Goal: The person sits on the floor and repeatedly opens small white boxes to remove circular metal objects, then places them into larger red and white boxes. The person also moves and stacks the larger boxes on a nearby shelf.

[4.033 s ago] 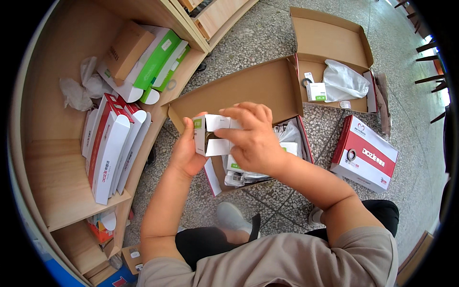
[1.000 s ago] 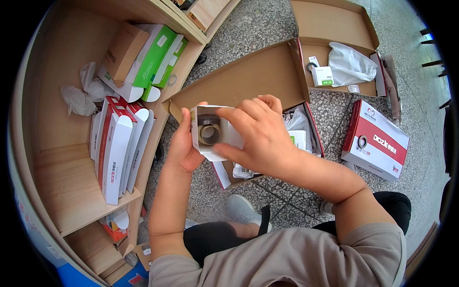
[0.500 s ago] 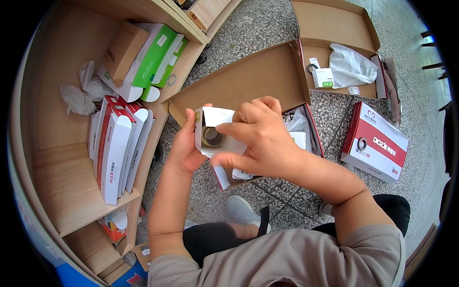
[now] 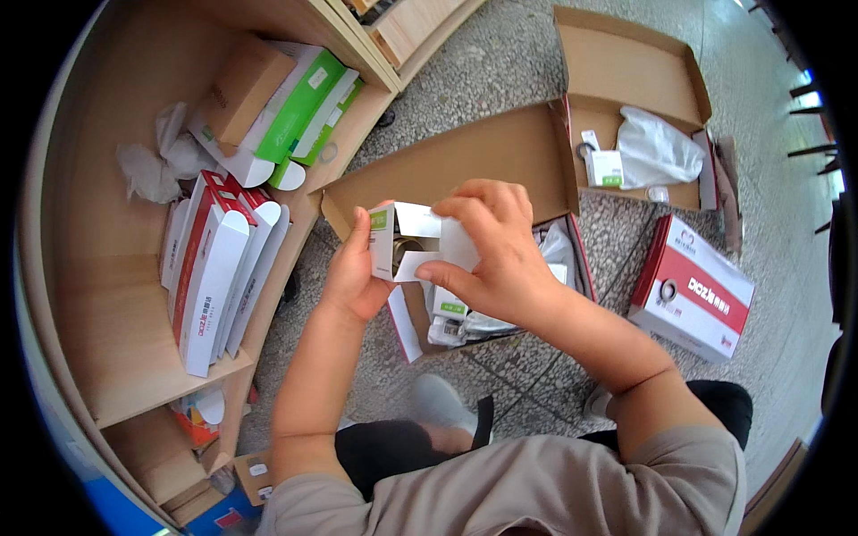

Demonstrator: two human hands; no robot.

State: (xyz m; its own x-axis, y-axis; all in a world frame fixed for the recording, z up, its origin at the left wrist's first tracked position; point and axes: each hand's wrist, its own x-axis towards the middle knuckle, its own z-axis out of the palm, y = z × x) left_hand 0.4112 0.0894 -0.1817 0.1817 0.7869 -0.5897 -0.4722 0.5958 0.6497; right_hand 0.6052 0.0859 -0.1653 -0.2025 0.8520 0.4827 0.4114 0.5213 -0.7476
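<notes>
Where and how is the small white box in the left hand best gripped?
Probably by the side walls of the small white box, coming from the left, where the left hand is: thin-looking flaps stand out at its open end, by the right hand, and would likely bend.

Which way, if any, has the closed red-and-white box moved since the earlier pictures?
No: against the far open box, the closed box keeps its place; only the camera's view has shifted.
</notes>
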